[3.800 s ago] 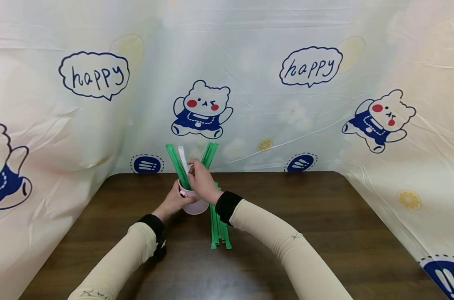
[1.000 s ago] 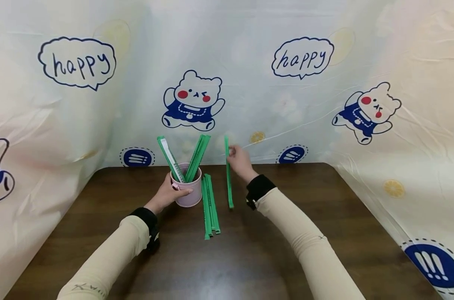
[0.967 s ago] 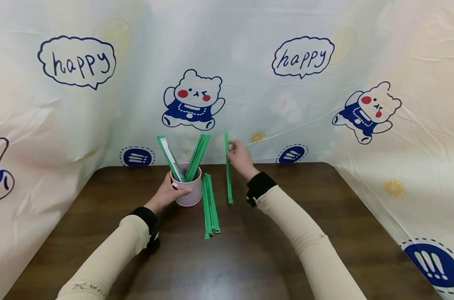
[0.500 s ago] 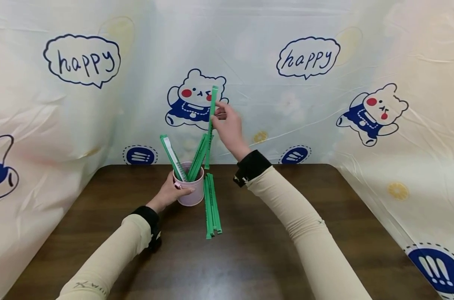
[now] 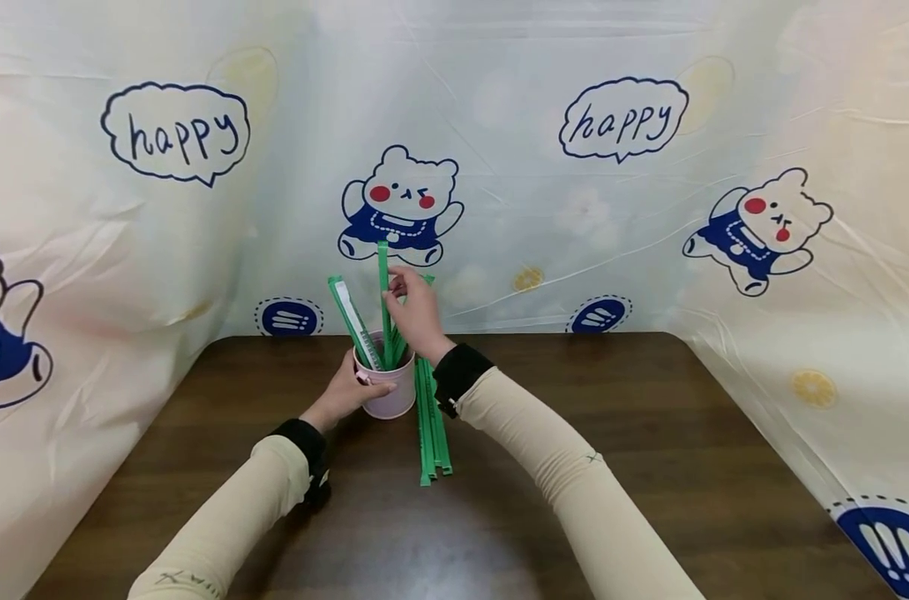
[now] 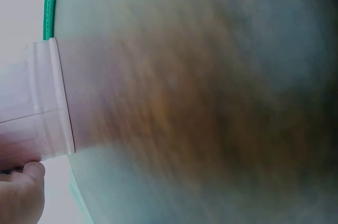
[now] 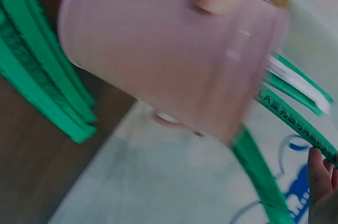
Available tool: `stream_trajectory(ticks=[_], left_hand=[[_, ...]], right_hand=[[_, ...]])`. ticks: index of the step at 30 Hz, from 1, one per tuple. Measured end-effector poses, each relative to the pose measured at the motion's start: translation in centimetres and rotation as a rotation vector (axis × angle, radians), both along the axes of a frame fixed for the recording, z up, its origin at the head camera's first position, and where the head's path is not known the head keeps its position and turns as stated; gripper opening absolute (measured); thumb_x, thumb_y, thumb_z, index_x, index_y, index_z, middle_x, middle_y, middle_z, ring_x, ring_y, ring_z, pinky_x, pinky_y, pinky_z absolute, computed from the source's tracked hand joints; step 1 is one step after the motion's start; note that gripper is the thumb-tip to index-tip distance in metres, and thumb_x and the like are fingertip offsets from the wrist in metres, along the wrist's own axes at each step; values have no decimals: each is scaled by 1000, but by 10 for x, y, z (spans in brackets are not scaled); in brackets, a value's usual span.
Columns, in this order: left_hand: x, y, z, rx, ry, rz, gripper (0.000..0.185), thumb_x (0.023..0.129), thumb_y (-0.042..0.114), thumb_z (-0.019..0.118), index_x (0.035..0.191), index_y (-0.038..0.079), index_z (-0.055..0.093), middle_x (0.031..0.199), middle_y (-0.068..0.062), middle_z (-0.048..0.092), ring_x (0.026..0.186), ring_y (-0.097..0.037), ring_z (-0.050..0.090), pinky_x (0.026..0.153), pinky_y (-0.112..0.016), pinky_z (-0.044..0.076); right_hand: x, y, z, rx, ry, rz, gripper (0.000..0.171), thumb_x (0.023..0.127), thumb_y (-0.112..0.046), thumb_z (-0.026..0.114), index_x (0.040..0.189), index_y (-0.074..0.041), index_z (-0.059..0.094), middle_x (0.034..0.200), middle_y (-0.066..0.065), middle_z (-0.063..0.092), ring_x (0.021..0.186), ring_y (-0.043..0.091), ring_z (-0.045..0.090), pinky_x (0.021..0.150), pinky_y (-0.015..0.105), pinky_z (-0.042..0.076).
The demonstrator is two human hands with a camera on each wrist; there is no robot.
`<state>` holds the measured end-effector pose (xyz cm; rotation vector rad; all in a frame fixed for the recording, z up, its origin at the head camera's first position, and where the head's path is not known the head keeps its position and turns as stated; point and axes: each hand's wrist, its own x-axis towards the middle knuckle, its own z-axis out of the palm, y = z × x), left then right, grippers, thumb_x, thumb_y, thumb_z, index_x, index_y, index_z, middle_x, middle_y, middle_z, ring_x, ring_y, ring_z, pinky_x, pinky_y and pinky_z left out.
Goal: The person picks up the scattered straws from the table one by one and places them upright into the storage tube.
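A small pink bucket [image 5: 396,398] stands upright on the table, also seen close up in the right wrist view [image 7: 153,44]. My left hand [image 5: 345,394] grips its left side, thumb across the front. Between thumb and fingertips, my right hand [image 5: 418,314] pinches a green wrapped straw [image 5: 384,279] near its upper part. That straw is upright, its lower end inside the bucket's mouth; black print shows on its wrapper [image 7: 288,115]. Other wrapped straws lean in the bucket: green with a white-backed one [image 5: 357,323] at left, and green ones at right, partly hidden behind the right hand.
Several green wrapped straws [image 5: 433,429] lie side by side on the brown table [image 5: 574,467], just right of the bucket and partly under the right wrist. A printed cloth [image 5: 514,225] with bears hangs behind the table and along its sides.
My right hand has lifted a single green straw from right of the bucket, carried it left and lowered it into the bucket's mouth. Earlier it handled the white-backed straw there. My left hand keeps its grip.
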<state>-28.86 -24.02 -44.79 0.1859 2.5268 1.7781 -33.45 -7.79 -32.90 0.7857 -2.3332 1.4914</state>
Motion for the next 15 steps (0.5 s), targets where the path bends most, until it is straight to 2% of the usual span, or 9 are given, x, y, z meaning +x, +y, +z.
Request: stream_trajectory(ticks=[4, 8, 15], left_hand=[[-1, -1, 2, -14, 15, 8, 98, 93, 16, 73, 160, 4, 3, 160, -28, 27, 144, -44, 35, 123, -65, 28], [-1, 0, 4, -22, 18, -1, 98, 93, 15, 73, 159, 1, 2, 158, -29, 27, 142, -45, 37, 122, -65, 30], [3, 1, 2, -14, 15, 5, 97, 93, 13, 72, 159, 1, 2, 158, -30, 28, 141, -45, 38, 121, -65, 32]], right_hand=[[-1, -7, -18, 36, -5, -11, 40, 101, -4, 59, 140, 1, 54, 113, 19, 66, 106, 29, 66, 87, 29, 54], [-1, -12, -33, 84, -4, -29, 39, 101, -4, 59, 140, 0, 56, 113, 16, 67, 105, 27, 67, 88, 28, 56], [5, -19, -47, 136, 28, -35, 38, 100, -1, 59, 138, 2, 57, 111, 16, 68, 103, 25, 67, 89, 27, 56]])
